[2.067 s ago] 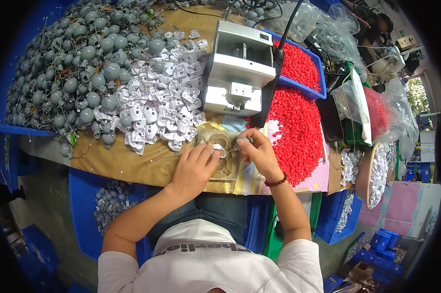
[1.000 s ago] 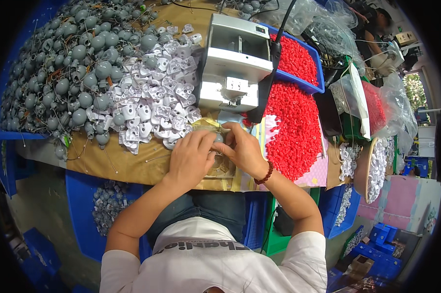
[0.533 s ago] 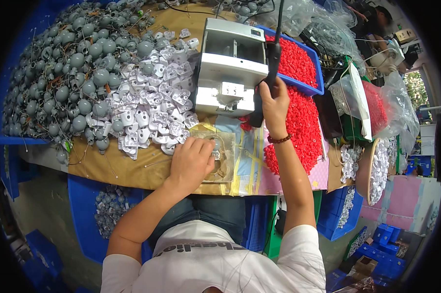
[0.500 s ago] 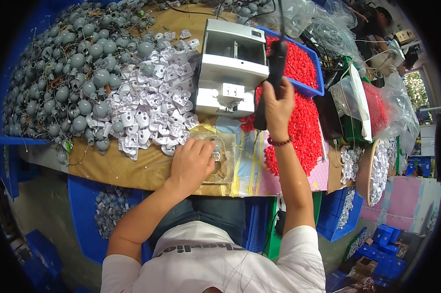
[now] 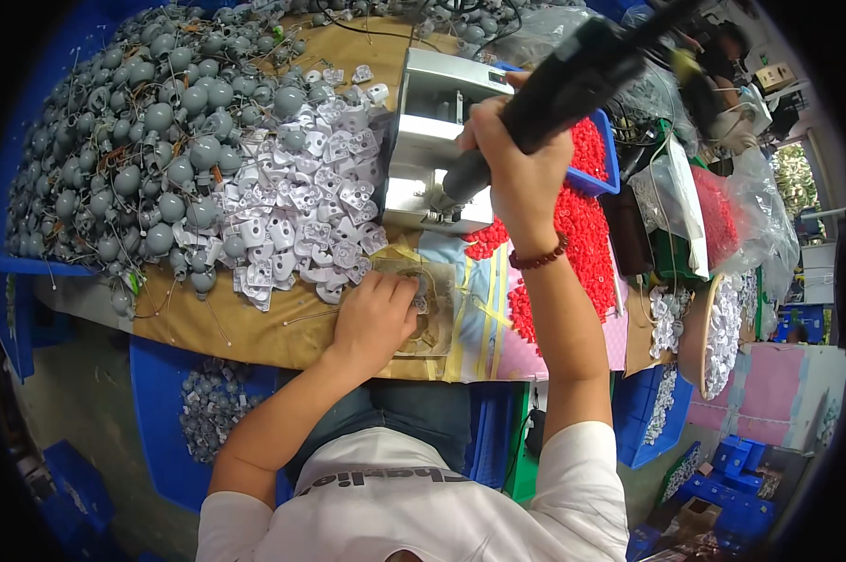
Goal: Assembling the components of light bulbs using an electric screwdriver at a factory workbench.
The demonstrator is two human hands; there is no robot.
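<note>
On the left of the tabletop [image 5: 189, 318], grey bulb-shaped parts [image 5: 132, 178] adjoin white plastic parts [image 5: 287, 211]. Next, the left hand [image 5: 376, 317], half curled, has its fingertips at a small grey-and-white piece [image 5: 421, 302] set in a flat block [image 5: 444, 323]; whether they grip or only press, I cannot tell. Right of centre, the right hand [image 5: 524, 169] is wrapped firmly around a black handheld tool [image 5: 559, 84], slanting from upper right to lower left. The piece lies leftward and bodyward of it, nearer the left hand.
</note>
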